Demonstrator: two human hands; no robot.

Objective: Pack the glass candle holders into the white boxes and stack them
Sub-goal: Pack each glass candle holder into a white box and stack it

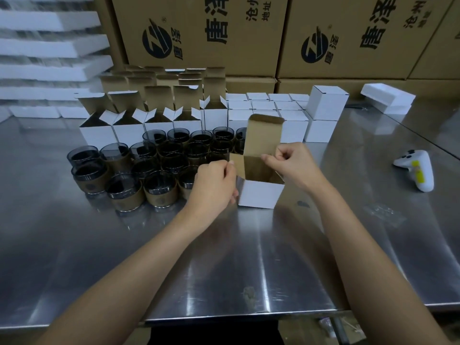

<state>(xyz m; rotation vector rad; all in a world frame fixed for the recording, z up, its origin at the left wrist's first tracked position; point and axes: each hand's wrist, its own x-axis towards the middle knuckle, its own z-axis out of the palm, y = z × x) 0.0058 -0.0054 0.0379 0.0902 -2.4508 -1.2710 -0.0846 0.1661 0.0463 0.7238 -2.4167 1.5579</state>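
An open white box (258,194) with a brown inside stands on the steel table in front of me, its lid flap upright. My left hand (215,184) pinches the box's left side flap. My right hand (293,161) pinches the right side flap. Nothing can be seen inside the box from here. Several dark glass candle holders (159,185) with tan bands stand in a cluster just left of the box. Behind them is a row of open white boxes (129,131). Closed white boxes (321,113) are stacked at the back right.
Large brown cartons (199,33) form a wall behind the table. White foam trays (49,46) are piled at the back left, and one foam piece (388,98) lies at the back right. A white controller (418,170) lies on the right. The table edge (249,314) is near me.
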